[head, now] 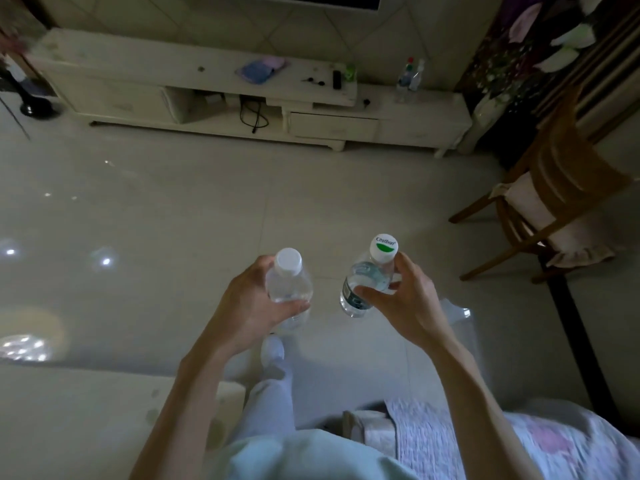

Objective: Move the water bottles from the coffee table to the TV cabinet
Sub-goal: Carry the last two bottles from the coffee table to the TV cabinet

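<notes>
TV cabinet (138, 64) ahead, two bottles (410, 77) on right end. Left grip (252, 303) clasping white-cap bottle (289, 275), right grip (405, 306) green-cap bottle (367, 277); both undelivered.

Open floor (242, 202) is being left up to the cabinet (138, 60). The right side is being narrowed by a chair (554, 202). Its top is being partly taken up by a cloth (261, 69) and two bottles (410, 77), the left end being left bare.
</notes>
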`<state>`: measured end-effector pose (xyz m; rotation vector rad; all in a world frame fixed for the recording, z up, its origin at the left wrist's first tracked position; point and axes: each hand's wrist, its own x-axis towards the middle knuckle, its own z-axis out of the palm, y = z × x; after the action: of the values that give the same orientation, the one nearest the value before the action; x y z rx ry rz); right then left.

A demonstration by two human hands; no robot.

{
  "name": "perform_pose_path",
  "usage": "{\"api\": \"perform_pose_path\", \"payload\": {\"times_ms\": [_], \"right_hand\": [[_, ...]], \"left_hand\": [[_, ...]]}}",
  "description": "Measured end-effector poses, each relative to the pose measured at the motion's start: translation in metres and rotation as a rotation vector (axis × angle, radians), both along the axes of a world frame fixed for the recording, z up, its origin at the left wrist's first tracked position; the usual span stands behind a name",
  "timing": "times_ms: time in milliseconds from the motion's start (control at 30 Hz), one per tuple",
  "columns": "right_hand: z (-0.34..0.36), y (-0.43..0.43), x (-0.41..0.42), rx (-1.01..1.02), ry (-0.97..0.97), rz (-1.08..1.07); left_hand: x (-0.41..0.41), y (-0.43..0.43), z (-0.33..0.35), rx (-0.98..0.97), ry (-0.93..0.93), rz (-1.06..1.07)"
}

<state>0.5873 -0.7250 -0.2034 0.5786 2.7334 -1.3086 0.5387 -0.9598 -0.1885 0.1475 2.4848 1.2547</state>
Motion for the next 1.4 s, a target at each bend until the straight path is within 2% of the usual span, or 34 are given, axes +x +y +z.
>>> {"api": "perform_pose_path", "payload": {"times_ms": [333,700,1133,1400], "right_hand": [[0.020,-0.005,-0.145,0.074,-0.029,-0.117],[0.018,0.038,-0.224,0.000,-0.004,-0.241],[0.016,0.200,-0.336,-0.022,0.050,-0.223],[0.023,0.294,-0.381,0.038,0.052,-0.238]], "left_hand": [[-0.170,0.010,0.003,-0.036,0.069,-0.185],[-0.285,0.063,0.001,-0.048,0.089,-0.273],[-0.390,0.226,0.011,-0.042,0.056,-0.283],[-0.435,0.325,0.022,0.000,0.095,-0.286]]}}
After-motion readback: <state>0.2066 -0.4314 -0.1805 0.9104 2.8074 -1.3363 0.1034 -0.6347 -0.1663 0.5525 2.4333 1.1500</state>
